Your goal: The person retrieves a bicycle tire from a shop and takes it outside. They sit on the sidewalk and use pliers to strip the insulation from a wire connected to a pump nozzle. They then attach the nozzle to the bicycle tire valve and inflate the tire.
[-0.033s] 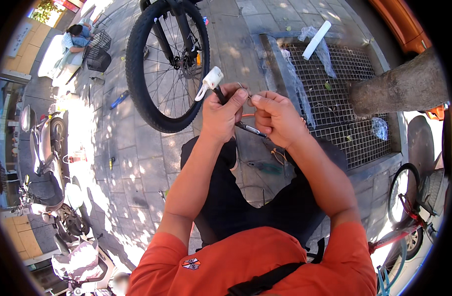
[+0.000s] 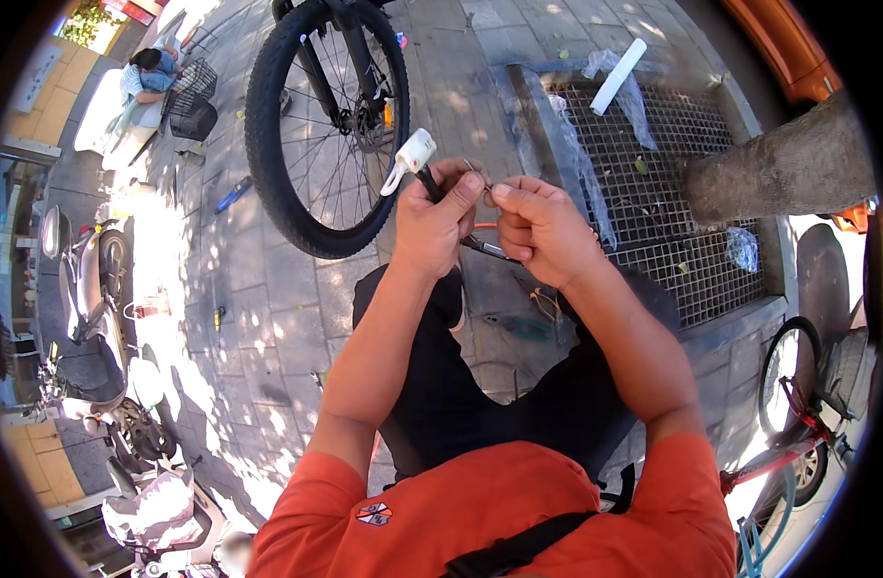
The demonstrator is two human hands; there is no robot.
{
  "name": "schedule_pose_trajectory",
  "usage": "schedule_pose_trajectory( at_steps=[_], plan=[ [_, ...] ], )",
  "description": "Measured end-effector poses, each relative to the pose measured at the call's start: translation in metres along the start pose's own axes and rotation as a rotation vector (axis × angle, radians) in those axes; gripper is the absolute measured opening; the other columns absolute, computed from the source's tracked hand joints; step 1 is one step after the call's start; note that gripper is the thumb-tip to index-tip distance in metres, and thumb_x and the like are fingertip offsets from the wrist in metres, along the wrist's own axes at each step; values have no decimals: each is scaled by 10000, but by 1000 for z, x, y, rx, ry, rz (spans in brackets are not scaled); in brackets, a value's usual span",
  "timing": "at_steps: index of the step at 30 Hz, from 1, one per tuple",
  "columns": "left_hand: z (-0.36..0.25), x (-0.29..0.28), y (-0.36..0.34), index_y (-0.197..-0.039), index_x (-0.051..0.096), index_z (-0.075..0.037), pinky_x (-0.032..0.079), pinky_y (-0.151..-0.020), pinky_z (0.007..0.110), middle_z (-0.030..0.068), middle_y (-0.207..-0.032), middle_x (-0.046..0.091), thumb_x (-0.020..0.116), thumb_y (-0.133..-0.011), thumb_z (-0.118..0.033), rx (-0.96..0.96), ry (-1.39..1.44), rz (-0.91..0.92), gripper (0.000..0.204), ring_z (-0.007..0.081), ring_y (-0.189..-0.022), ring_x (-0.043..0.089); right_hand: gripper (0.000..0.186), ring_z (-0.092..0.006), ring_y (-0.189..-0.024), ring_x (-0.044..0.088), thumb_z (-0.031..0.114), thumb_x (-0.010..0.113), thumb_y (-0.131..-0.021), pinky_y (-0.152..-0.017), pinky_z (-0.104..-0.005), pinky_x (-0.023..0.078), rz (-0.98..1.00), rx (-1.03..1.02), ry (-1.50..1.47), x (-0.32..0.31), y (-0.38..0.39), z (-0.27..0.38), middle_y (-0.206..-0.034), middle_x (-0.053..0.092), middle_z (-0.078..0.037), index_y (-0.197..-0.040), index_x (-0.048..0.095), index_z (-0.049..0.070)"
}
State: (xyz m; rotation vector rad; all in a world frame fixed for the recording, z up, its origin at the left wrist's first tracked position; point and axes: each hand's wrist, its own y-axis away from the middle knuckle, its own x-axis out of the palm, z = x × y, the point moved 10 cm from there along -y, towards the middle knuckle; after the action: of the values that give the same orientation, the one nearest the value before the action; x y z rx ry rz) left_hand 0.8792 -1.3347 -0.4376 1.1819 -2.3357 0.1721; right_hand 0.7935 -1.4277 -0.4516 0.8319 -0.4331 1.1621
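Little had moved since the earlier frame: the silver rod below the hands had shifted slightly, while both hands stayed nearly fingertip to fingertip.

A thin strand [image 2: 486, 185] lay in the narrow gap between the left hand [image 2: 434, 226] and the right hand [image 2: 545, 231], its visible length slanting from upper left to lower right. The right thumb and forefinger were pinched shut at its lower end; the left thumb sat just beside it, but whether it gripped the strand could not be told. The left fingers were curled round a black stem [image 2: 428, 184], nearer that hand, with a white piece [image 2: 416, 151] at its upper left end. Below, the silver rod [image 2: 489, 249] slanted down to the right; whether it joined the stem was hidden.
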Motion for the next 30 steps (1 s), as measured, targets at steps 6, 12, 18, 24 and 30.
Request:
schedule_pose_trajectory(
  at_steps=[6, 12, 18, 24, 30],
  plan=[
    [15, 6, -4, -1085, 655, -54, 346, -481, 210, 24, -941, 686, 681, -1007, -115, -63, 121, 47, 103, 58, -524, 451, 149, -49, -465, 349, 166, 689, -986, -431, -250, 297, -4, -32, -28, -3, -3, -4, -637, 457, 46, -972, 628, 30],
    [-1, 17, -6, -1203, 571, -105, 421, -617, 279, 55, -1031, 619, 574, -1044, -286, -77, 237, 298, 241, 137, -826, 539, 178, -35, -463, 353, 196, 680, -988, -426, -243, 293, -219, -99, 284, -28, 11, 27, -591, 433, 68, -960, 655, 22],
    [-11, 16, 0, -1234, 583, -116, 420, -647, 315, 68, -1007, 615, 483, -1098, -359, -20, 370, 319, 295, 185, -794, 538, 178, -34, -449, 339, 203, 686, -983, -426, -237, 289, -213, -161, 276, -31, 10, 41, -589, 438, 77, -944, 667, 31],
    [-7, 12, 3, -1214, 593, -101, 396, -598, 288, 53, -1008, 598, 483, -1101, -383, -69, 346, 307, 323, 152, -714, 498, 179, -32, -440, 332, 205, 701, -973, -420, -237, 273, -244, -198, 328, -31, 8, 41, -593, 441, 80, -937, 668, 33],
    [-2, 8, 5, -1167, 587, -70, 365, -549, 256, 15, -940, 551, 523, -1073, -367, -134, 331, 246, 318, 105, -681, 463, 218, -22, -617, 474, 207, 711, -968, -538, -230, 381, -291, -323, 584, -28, 12, 53, -713, 587, 47, -973, 709, -10]
  ],
)
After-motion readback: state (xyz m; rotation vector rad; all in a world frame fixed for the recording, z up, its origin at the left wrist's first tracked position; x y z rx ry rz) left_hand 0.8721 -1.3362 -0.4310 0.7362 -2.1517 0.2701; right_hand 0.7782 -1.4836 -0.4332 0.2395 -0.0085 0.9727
